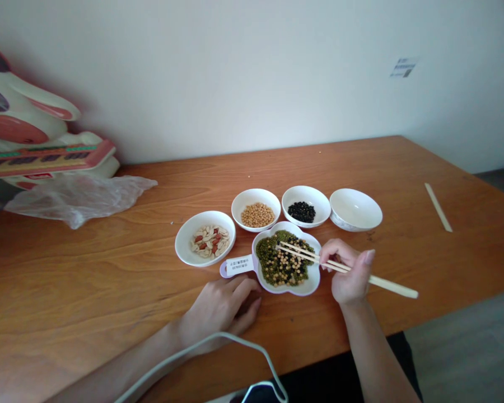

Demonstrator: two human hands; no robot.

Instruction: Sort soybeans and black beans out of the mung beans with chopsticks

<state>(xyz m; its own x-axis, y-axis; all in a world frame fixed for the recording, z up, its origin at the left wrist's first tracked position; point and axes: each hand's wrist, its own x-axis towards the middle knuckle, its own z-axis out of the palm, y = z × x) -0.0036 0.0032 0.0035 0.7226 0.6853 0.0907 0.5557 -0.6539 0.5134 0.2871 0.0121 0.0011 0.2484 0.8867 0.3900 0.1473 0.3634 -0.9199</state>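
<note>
A pair of wooden chopsticks (378,281) is held in my right hand (349,268), at the dish's right edge. Their tips touch the beans in the shallow flower-shaped dish (315,286), where green, black and tan beans lie mixed. The dish's handle, with a white label (240,265), points left. Just below that handle my left hand (218,305) rests on the table, fingers loosely bent, thumb apart, holding nothing. Whether its fingertips touch the dish I cannot tell. No bean between the chopstick tips can be made out.
Behind the dish stand white bowls: one with pale and red seeds (210,242), one with tan beans (257,215), one with black beans (301,211), and an empty bowl (357,210). A wooden strip (438,207) lies right. A plastic bag (84,193) and a cow-shaped toy (29,112) are left.
</note>
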